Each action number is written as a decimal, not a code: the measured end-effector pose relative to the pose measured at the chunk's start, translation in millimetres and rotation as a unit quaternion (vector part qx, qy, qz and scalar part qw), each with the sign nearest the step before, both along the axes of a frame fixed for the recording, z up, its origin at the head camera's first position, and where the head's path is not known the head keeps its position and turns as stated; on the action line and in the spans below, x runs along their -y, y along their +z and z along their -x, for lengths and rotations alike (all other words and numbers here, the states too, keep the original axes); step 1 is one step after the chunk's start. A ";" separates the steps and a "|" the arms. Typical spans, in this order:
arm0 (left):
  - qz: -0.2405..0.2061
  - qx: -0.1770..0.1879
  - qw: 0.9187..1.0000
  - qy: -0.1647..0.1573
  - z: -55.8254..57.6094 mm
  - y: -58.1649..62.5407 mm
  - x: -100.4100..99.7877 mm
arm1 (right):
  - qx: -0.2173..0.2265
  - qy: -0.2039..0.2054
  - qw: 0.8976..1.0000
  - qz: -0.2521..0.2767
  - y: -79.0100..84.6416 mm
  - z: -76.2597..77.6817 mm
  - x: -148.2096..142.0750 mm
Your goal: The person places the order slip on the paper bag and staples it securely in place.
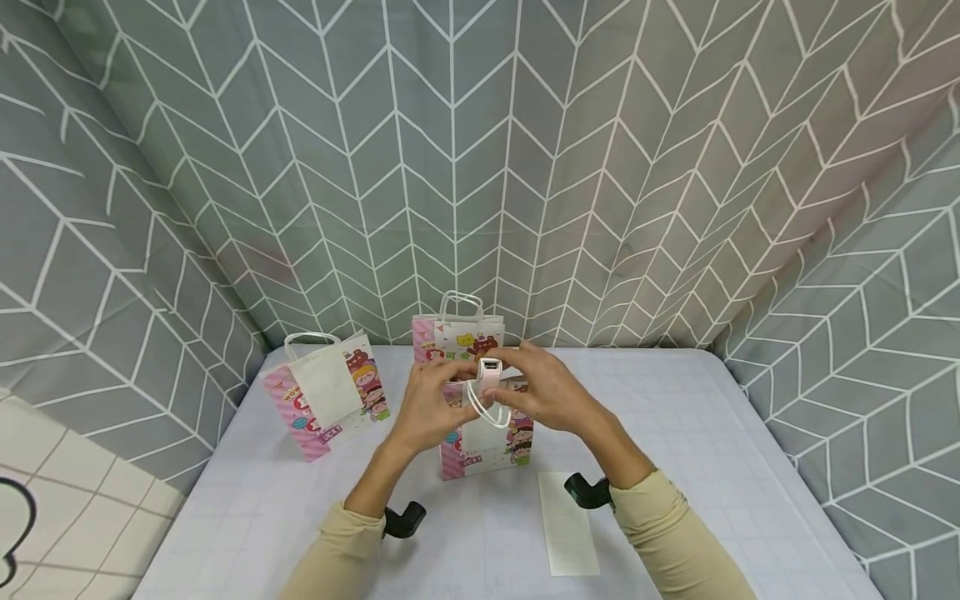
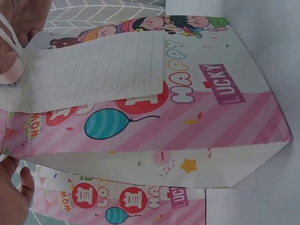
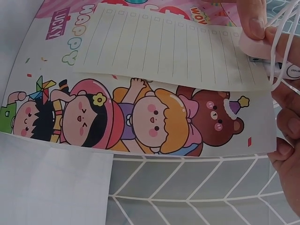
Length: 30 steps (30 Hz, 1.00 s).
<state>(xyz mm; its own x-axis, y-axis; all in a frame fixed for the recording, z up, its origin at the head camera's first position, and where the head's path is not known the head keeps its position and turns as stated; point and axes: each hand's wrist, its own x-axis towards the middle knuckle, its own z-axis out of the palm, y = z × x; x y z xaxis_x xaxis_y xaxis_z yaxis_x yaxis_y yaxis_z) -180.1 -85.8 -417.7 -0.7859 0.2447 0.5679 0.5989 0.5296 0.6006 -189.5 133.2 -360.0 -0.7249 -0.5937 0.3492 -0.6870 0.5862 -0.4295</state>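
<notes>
My right hand (image 1: 547, 387) pinches a small pink-and-white stapler (image 1: 491, 379) between thumb and fingers, at the top of a party paper bag (image 1: 452, 460). My left hand (image 1: 433, 404) grips the same top edge, its thumb in front beside the stapler. A lined checklist sheet (image 3: 173, 51) lies against the bag's front, its upper end under the stapler. White cord handles (image 3: 283, 51) hang forward over the hands. In the right wrist view the bag shows cartoon children and a bear; the left wrist view shows its pink striped side.
A matching bag (image 1: 296, 421) bearing a sheet stands at the left. Another bag (image 1: 450, 333) stands behind the held one. One loose lined sheet (image 1: 567, 525) lies on the white table (image 1: 675, 467) near my right forearm. Patterned grey curtains (image 1: 480, 167) surround the table.
</notes>
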 end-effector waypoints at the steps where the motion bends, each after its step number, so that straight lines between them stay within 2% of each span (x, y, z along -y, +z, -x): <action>1: -0.003 -0.001 1.000 0.000 0.0 -0.4 -0.3 | -0.002 -0.001 1.000 -0.002 -0.4 0.0 0.1; 12: -0.024 -0.004 1.000 0.002 1.8 -4.0 -3.0 | 0.012 -0.013 1.000 0.003 -1.7 0.1 0.0; 25: -0.039 -0.005 0.999 -0.009 3.6 -7.1 -0.8 | 0.055 0.016 0.998 0.013 3.2 0.5 -1.3; 30: -0.040 -0.013 0.999 -0.006 3.9 -9.7 -2.1 | 0.047 0.013 0.999 0.014 0.1 -0.9 -1.4</action>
<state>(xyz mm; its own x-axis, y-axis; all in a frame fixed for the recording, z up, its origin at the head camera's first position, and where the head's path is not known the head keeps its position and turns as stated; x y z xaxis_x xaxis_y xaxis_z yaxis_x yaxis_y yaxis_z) -184.0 -83.7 -427.4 -0.7681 0.2067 0.6061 0.6207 0.4732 0.6251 -188.6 134.6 -360.0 -0.7401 -0.6031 0.2975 -0.6574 0.5555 -0.5092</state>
